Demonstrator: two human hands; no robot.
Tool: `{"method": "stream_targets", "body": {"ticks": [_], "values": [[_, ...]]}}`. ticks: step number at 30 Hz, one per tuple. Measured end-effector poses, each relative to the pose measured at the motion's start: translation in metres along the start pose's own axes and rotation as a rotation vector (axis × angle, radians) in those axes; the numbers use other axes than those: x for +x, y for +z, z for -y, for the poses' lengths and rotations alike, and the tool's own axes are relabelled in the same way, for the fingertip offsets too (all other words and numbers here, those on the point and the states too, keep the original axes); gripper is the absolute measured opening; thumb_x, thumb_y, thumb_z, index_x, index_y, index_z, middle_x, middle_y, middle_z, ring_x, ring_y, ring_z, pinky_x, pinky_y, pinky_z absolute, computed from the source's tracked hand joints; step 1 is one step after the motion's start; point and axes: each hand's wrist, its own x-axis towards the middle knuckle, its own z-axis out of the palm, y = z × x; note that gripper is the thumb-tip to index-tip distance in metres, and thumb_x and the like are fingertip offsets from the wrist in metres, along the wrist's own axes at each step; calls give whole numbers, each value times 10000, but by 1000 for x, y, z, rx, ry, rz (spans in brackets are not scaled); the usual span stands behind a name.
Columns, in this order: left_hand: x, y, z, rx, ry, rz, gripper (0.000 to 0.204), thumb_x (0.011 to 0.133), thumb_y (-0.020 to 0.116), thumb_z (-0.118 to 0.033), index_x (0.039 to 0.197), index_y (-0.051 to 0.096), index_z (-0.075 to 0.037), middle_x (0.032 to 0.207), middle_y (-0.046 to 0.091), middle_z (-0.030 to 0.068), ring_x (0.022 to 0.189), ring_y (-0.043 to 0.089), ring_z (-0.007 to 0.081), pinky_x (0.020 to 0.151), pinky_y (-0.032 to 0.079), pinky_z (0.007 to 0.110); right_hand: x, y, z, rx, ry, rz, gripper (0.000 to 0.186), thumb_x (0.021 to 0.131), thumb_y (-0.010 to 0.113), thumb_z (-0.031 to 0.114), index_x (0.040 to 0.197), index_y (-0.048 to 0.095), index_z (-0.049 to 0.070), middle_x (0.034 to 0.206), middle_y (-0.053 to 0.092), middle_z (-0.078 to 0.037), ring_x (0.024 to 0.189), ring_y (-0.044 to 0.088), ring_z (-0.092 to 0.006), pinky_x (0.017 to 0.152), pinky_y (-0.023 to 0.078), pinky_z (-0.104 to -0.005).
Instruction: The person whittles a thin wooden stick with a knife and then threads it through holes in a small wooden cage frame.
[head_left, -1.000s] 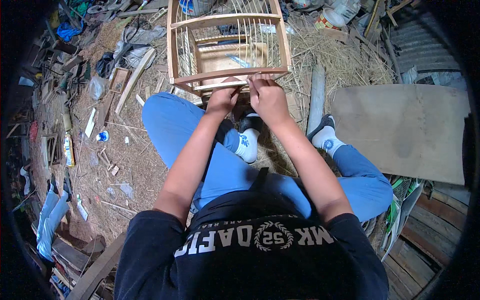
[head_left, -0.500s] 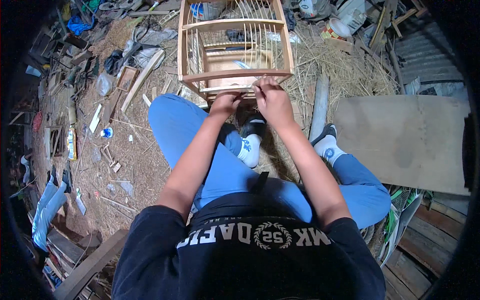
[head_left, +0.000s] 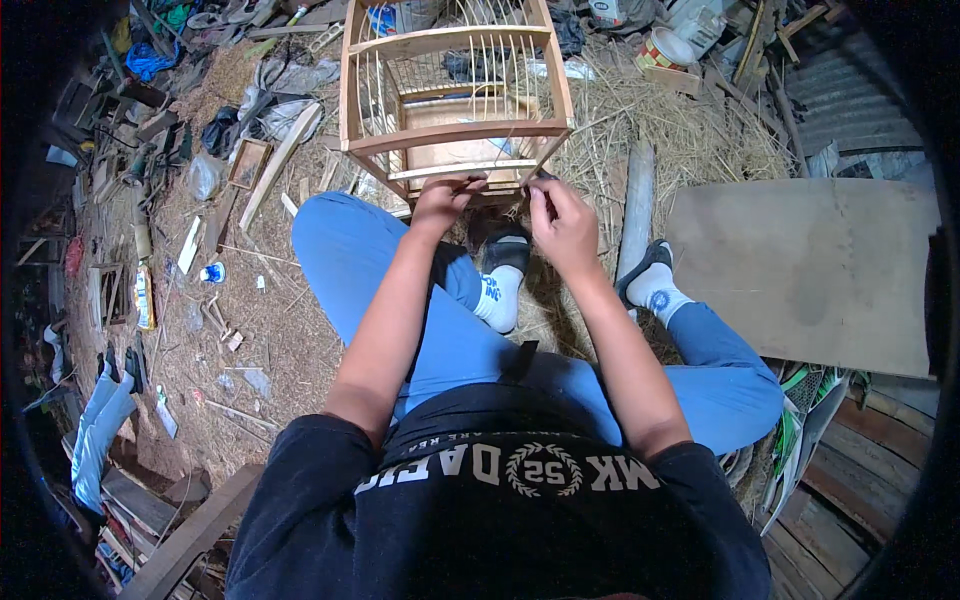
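Observation:
In front of me stands a wooden birdcage (head_left: 455, 139) with a light frame and thin upright bars. My left hand (head_left: 440, 208) is at its lower front edge, fingers curled round the bottom rail, just under a pale slat (head_left: 462, 169). At the lower right corner of the cage is my right hand (head_left: 566, 225), thumb and fingers pinched together. Whatever they pinch is too small to make out. Through the bars a flat wooden floor panel shows inside the cage.
My bent legs (head_left: 350, 260) lie either side of the cage's near end. Straw and shavings cover the ground. Scraps of wood (head_left: 282, 165) and plastic are strewn at left. A large flat board (head_left: 800, 270) lies at right, a pole (head_left: 638, 205) beside it. A tub (head_left: 668, 50) stands far right.
The cage has shifted slightly left and turned a little. My right hand has come off the upper front rail and moved down and right to the lower corner. My left hand stays at the bottom edge.

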Motion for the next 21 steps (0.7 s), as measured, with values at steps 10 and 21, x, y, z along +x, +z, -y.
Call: {"method": "stream_targets", "body": {"ticks": [10,21], "values": [[0,3,-14,198,44,49,183,950,689,-107,1126,721,-64,1021,753,132,928,727,236,855,555,336,-57,14,-46,-72,242,204,123,944,641,196,984,706,100,860,715,-143,749,696,-349,670,548,-443],[-5,14,-16,397,224,-74,198,938,677,-161,1106,711,-61,980,706,210,979,668,420,847,536,467,-59,21,-53,-72,239,194,133,926,652,182,1013,706,98,906,723,-147,759,697,-357,684,555,-445]]}}
